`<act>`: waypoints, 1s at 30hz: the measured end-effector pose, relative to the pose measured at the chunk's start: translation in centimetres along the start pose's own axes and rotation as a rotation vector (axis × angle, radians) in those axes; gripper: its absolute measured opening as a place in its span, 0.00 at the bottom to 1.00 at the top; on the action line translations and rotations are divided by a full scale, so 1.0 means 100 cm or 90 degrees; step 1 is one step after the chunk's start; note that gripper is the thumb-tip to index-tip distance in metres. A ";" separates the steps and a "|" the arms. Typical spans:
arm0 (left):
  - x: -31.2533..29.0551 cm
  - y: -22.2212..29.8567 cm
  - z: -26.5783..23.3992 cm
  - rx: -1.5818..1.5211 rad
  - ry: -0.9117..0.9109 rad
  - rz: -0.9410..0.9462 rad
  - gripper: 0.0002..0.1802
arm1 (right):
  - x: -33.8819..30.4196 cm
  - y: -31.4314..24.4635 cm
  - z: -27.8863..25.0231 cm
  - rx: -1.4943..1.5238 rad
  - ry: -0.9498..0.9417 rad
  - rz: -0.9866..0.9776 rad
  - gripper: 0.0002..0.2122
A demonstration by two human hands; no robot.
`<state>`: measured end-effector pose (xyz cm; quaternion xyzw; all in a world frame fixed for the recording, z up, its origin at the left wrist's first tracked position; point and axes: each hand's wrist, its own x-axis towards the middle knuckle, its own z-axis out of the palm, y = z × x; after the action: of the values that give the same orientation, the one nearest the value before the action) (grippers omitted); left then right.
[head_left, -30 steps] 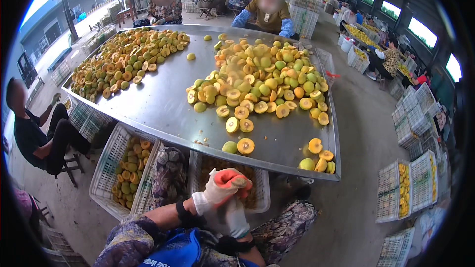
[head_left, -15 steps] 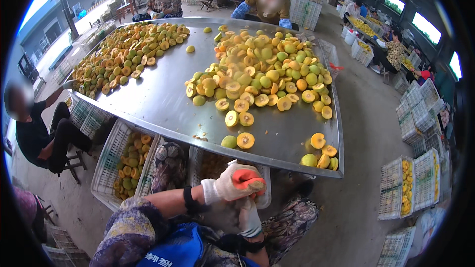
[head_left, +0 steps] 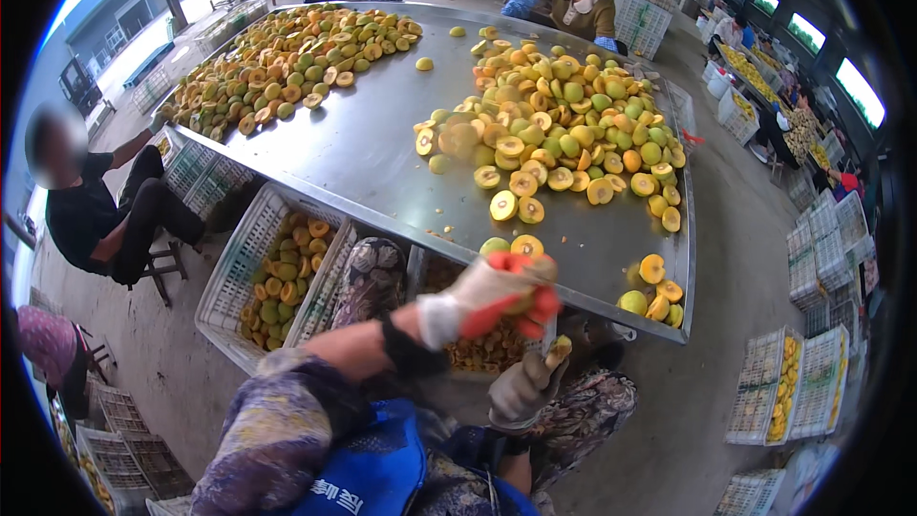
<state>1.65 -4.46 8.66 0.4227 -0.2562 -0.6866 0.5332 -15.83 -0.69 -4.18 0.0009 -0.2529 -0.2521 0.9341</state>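
Observation:
My left hand [head_left: 497,296], in a white glove with a red palm, is blurred near the table's front edge. Its fingers curl round a yellowish piece of fruit [head_left: 520,304]. Lower and to the right, my right hand [head_left: 521,390], in a stained grey-white glove, is closed with its thumb side up. Something small and yellow-brown [head_left: 559,352] shows at its fingertips; I cannot make out whether it is held or is a stained glove tip. Halved yellow-green stone fruit [head_left: 573,124] lies heaped on the metal table [head_left: 382,172]. A few halves [head_left: 659,291] sit at the near right corner.
A second fruit pile [head_left: 287,76] covers the table's far left. Below the edge stand a white crate [head_left: 224,296] of halves and a tub of brownish pieces [head_left: 482,352] between my knees. Co-workers sit left [head_left: 81,201] and behind the table [head_left: 573,0]. Stacked crates [head_left: 764,387] stand right.
My hands, together before, are now apart. The left has moved up and right toward the table edge; the right has turned and shows its fingertips. The whole view has shifted.

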 end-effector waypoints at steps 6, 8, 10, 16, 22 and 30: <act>-0.076 0.116 -0.140 1.036 0.109 -0.094 0.17 | -0.019 -0.002 -0.046 0.236 0.302 -0.198 0.14; -0.070 0.137 -0.164 1.008 0.163 -0.147 0.18 | -0.018 0.005 -0.047 0.237 0.377 -0.215 0.15; -0.046 0.151 -0.185 0.980 0.222 -0.198 0.21 | -0.014 0.007 -0.053 0.242 0.451 -0.194 0.16; 0.127 0.147 -0.227 0.873 0.252 0.187 0.41 | -0.004 0.008 -0.056 0.176 0.616 -0.210 0.20; 0.195 0.111 -0.228 0.934 0.168 0.079 0.38 | -0.010 -0.003 -0.073 0.183 0.592 -0.151 0.25; 0.135 0.132 -0.146 0.882 -0.169 0.032 0.25 | -0.011 0.000 -0.097 0.147 0.678 -0.203 0.26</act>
<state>19.98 -19.82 7.64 0.5714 -0.7069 -0.3989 0.1212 -12.08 -1.40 -13.15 0.2686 0.2305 -0.3255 0.8768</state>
